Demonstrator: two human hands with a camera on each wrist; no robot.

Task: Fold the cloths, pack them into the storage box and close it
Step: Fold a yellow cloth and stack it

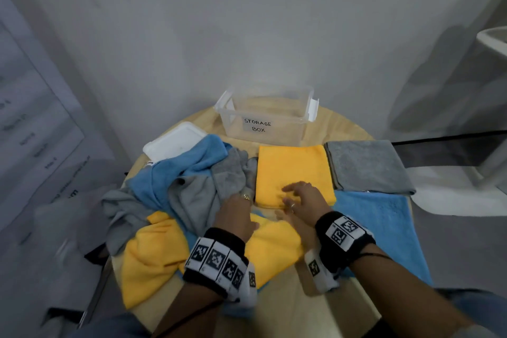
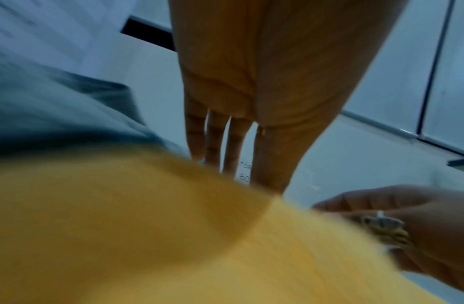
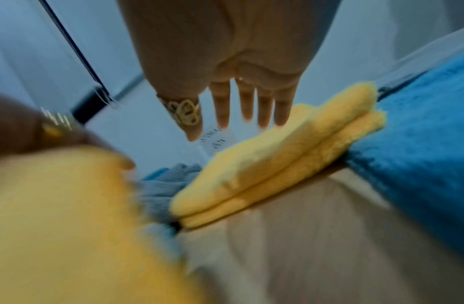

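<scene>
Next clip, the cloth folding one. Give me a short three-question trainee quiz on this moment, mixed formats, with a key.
1. True or false: the storage box already holds a folded cloth.
2. Multiple choice: what lies directly right of the folded yellow cloth in the head view? A) the white lid B) a folded grey cloth C) a crumpled blue cloth
3. Fill in: the right hand hovers with straight fingers over the folded ____ cloth.

Key
1. False; the box looks empty, and its white lid lies on the table to its left.
2. B; the folded grey cloth lies beside it.
3. Yellow. The left hand is at the unfolded pile.
</scene>
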